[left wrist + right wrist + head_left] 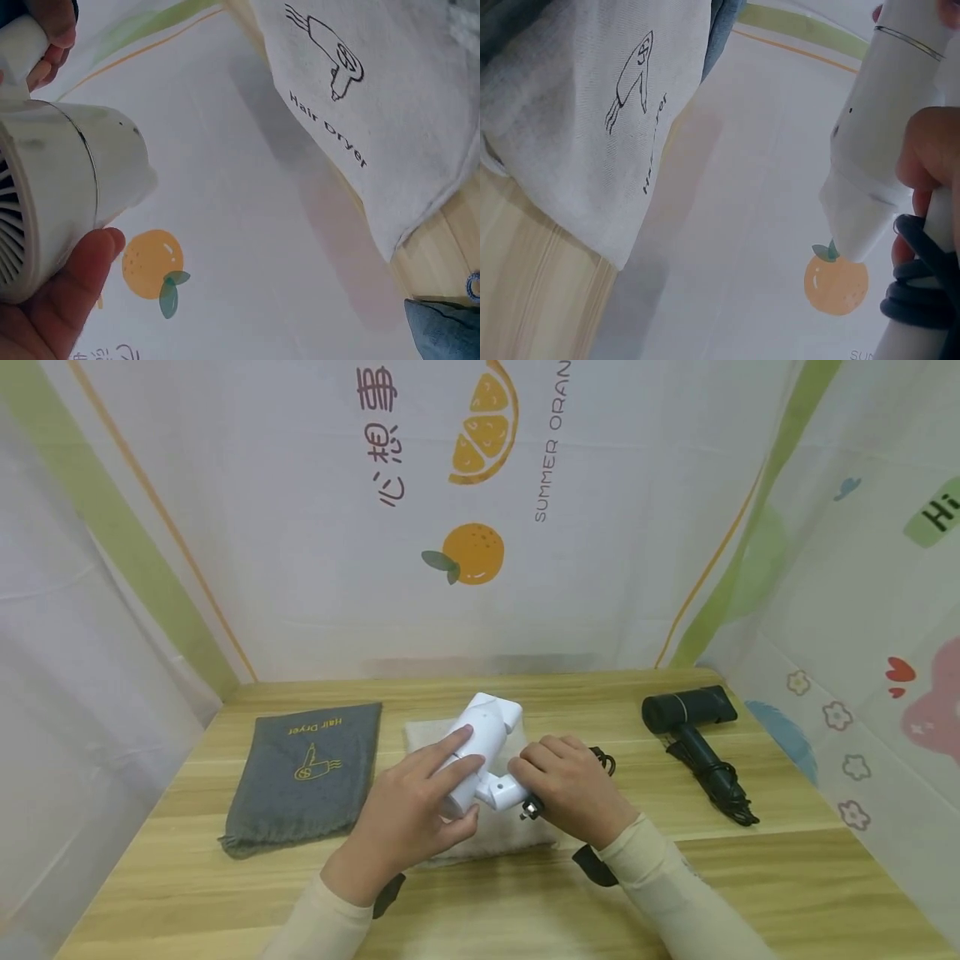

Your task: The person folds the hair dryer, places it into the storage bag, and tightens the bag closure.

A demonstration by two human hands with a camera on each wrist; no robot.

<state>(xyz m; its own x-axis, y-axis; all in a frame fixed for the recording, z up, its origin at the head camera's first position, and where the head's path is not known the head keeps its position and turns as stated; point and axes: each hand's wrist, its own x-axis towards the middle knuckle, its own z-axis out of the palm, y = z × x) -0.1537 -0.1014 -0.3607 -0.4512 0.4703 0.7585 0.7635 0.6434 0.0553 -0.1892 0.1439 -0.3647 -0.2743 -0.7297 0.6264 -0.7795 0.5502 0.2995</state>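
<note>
A white hair dryer [486, 735] is held by both hands above a light grey cloth pouch [510, 839]. My left hand [420, 802] grips its barrel, with fingers over the top and the thumb on the near side. My right hand [566, 781] wraps round the handle. In the right wrist view a dark cord [919, 304] is coiled round that handle. The plug [532, 808] sticks out beside the right hand. The left wrist view shows the slatted end of the barrel [112, 161] and the pouch's "Hair Dryer" print.
To the left on the wooden table lies a dark grey drawstring pouch [315, 793] with a yellow hair dryer print. A black hair dryer [697, 710] with its cord wound round the handle lies on the right. A printed curtain [315, 602] hangs behind the table.
</note>
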